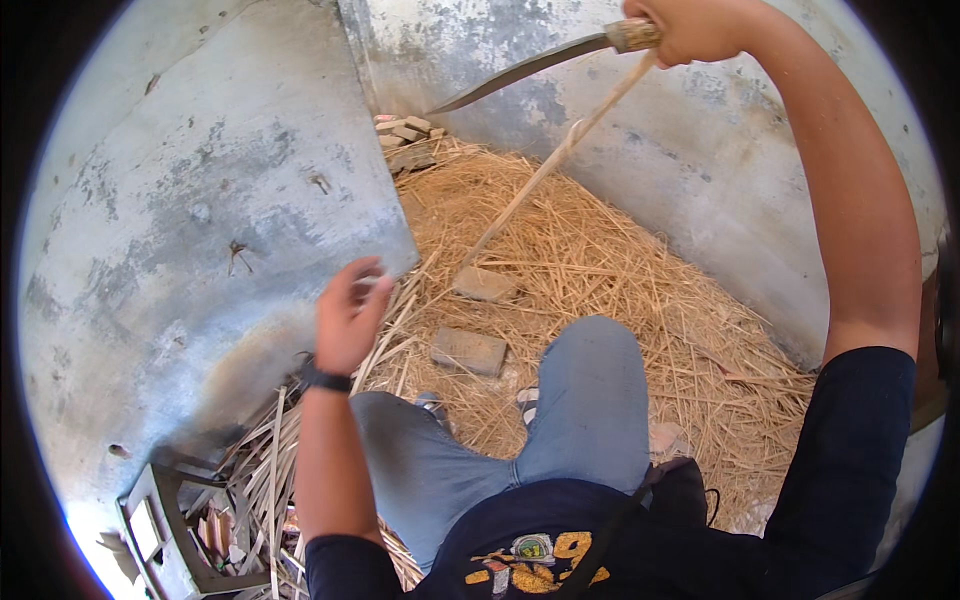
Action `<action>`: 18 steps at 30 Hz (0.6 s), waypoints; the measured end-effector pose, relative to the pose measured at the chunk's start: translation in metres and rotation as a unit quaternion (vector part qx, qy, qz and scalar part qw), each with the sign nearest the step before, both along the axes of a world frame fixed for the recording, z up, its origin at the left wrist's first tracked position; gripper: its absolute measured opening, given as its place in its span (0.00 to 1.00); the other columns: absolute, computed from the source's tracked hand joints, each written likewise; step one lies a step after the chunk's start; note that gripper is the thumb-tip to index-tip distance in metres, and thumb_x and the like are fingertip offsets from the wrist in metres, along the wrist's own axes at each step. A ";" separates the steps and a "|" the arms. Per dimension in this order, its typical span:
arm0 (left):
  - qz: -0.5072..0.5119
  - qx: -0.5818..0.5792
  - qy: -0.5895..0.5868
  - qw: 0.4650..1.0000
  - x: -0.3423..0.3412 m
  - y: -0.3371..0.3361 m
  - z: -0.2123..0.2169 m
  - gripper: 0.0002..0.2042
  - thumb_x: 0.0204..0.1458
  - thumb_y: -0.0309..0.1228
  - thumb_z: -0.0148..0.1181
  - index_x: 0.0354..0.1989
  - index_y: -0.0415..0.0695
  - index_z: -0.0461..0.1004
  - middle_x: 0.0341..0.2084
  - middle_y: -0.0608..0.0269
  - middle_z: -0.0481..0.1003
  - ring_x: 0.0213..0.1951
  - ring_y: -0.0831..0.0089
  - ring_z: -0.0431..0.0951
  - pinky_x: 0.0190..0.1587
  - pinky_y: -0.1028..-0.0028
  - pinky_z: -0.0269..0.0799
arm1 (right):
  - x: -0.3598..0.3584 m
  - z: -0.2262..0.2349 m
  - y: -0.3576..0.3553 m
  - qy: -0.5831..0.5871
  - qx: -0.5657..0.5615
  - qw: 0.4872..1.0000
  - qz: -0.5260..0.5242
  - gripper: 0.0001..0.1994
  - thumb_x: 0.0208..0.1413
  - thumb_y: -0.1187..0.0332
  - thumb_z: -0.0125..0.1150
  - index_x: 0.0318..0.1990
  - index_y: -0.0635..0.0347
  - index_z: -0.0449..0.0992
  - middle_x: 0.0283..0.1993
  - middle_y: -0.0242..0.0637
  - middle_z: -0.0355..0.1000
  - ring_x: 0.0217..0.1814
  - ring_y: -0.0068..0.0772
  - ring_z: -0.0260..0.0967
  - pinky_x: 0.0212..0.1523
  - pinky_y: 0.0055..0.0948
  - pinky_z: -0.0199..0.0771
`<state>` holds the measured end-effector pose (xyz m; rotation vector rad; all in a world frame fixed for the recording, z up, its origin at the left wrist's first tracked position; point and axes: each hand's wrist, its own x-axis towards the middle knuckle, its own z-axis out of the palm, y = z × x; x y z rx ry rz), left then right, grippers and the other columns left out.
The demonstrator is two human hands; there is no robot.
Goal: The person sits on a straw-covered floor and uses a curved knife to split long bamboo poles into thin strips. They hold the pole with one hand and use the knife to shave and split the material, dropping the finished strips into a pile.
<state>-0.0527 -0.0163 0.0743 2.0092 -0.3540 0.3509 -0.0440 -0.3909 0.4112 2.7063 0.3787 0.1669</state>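
High on the right, my right hand is closed around the wooden handle of a machete. Its long curved blade points left. A thin, pale bamboo strip slants down from beneath the same hand. Its lower end comes down beside a brick on the floor; whether the fingers also grip its top is hard to see. My left hand, slightly blurred, hovers at the left near the wall's corner. Its fingers are loosely bent and apart from the thumb, with nothing visible in them. A second brick lies nearer my feet.
Shavings and split strips cover the floor. Weathered walls stand at left and right. More bricks are stacked in the far corner. Long strips lean beside a broken frame at lower left. My bent knees are close by.
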 end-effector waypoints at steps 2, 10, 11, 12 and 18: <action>-0.013 0.064 0.002 0.998 0.027 -0.031 -0.005 0.21 0.59 0.33 0.64 0.59 0.42 0.71 0.48 0.55 0.78 0.45 0.68 0.81 0.46 0.69 0.76 | 0.013 -0.001 0.017 0.006 -0.009 0.998 0.057 0.11 0.46 0.69 0.67 0.36 0.63 0.79 0.34 0.46 0.78 0.38 0.46 0.75 0.41 0.40 0.74; 0.013 0.111 -0.183 0.977 0.103 -0.149 -0.022 0.23 0.60 0.42 0.59 0.57 0.38 0.70 0.47 0.40 0.76 0.47 0.46 0.79 0.48 0.55 0.75 | 0.010 -0.004 0.067 0.044 0.009 0.997 0.059 0.07 0.49 0.71 0.64 0.34 0.63 0.78 0.31 0.41 0.77 0.34 0.37 0.73 0.37 0.37 0.72; 0.025 0.121 -0.130 0.984 0.109 -0.145 -0.019 0.21 0.62 0.41 0.57 0.56 0.38 0.70 0.44 0.43 0.78 0.44 0.48 0.80 0.46 0.57 0.76 | 0.010 -0.005 0.069 0.038 0.014 0.997 0.068 0.06 0.50 0.71 0.63 0.33 0.63 0.76 0.29 0.40 0.75 0.32 0.35 0.71 0.35 0.36 0.71; 0.035 0.128 -0.077 0.988 0.115 -0.140 -0.016 0.19 0.63 0.40 0.56 0.54 0.38 0.70 0.41 0.46 0.79 0.41 0.51 0.81 0.44 0.59 0.76 | 0.014 -0.006 0.067 0.029 0.019 0.996 0.078 0.05 0.51 0.71 0.63 0.32 0.63 0.76 0.29 0.39 0.74 0.30 0.34 0.70 0.34 0.36 0.70; 0.087 -0.064 0.030 0.994 0.145 -0.094 -0.027 0.15 0.69 0.38 0.46 0.53 0.39 0.68 0.33 0.58 0.79 0.34 0.67 0.83 0.38 0.67 0.77 | 0.029 -0.016 0.016 -0.096 0.200 0.975 0.032 0.10 0.55 0.67 0.65 0.40 0.60 0.73 0.31 0.34 0.70 0.29 0.25 0.64 0.29 0.28 0.68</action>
